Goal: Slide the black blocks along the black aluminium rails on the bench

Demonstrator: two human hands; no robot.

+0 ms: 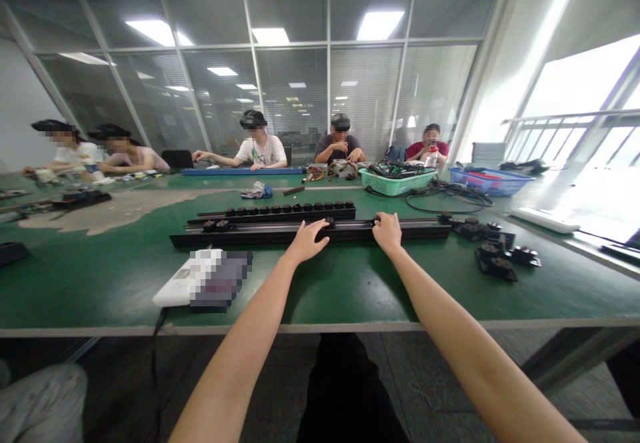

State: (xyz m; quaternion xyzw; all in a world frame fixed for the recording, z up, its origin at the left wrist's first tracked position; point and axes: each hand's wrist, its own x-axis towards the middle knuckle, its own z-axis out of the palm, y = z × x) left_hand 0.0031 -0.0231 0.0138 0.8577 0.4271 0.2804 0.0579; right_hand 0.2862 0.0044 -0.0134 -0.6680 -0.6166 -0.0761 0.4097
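Rail (pixel 350 231) at twelve o'clock, lying nine-to-three; left hand (pixel 304 242) loosely spread, right hand (pixel 388 231) curled, both at it (any grip unclear).

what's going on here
The person's left hand is at a small black part on a long black rail, the right hand farther along it; its grip is unclear. Just behind, a second rail holds a row of black parts. Loose black parts lie to the right on the green table.

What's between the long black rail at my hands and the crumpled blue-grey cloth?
Head view: a second black rail carrying a row of black pieces lies between the front rail and the cloth.
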